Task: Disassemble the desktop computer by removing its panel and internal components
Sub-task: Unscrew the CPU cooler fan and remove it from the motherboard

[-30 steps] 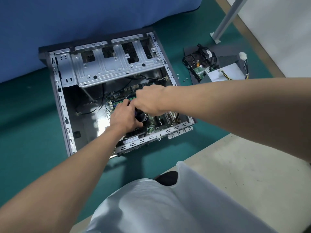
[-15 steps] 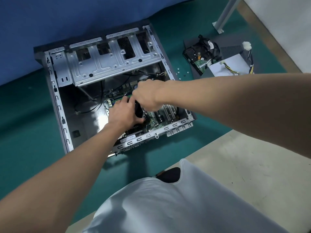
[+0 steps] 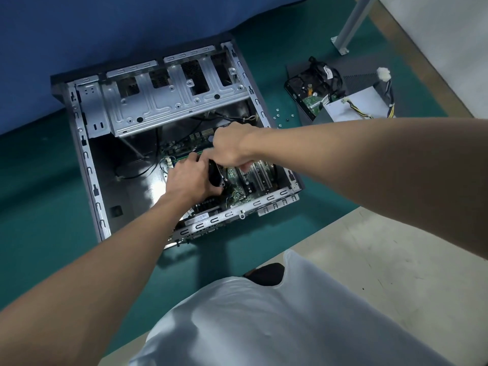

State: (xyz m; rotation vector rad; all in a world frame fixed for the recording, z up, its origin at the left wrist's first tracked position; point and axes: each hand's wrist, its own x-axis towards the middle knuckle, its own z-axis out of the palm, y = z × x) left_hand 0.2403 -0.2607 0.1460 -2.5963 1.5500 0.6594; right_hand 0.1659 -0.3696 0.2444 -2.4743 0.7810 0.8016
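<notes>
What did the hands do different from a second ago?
Hardly anything. Both the left hand and right hand still grip the black round cooler fan inside the open grey metal computer case; nothing was let go. Only the view shifted a little.

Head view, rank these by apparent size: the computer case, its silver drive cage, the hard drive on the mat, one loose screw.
1. computer case
2. drive cage
3. hard drive
4. loose screw
All lie at about the same depth, so nearness does not skew the order.
</notes>
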